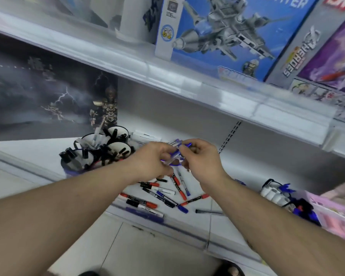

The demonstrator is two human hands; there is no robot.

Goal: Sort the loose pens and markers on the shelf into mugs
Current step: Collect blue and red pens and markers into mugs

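Both my hands are raised over the white shelf (187,120) and hold a small bunch of blue pens (176,151) between them. My left hand (153,162) grips the bunch from the left, and my right hand (201,158) pinches its upper end. Below them lie several loose markers (163,193) with red, black and blue caps, scattered on the shelf. A cluster of mugs (100,148) stands to the left, filled with black pens and markers. Another mug (275,194) with blue pens stands at the right.
An upper shelf (167,76) overhangs the work area, carrying boxed toy sets (227,32). A dark poster box (48,96) with a figure stands behind the mugs. A pink box (333,214) sits at the right edge. The shelf's front lip (167,222) runs below the markers.
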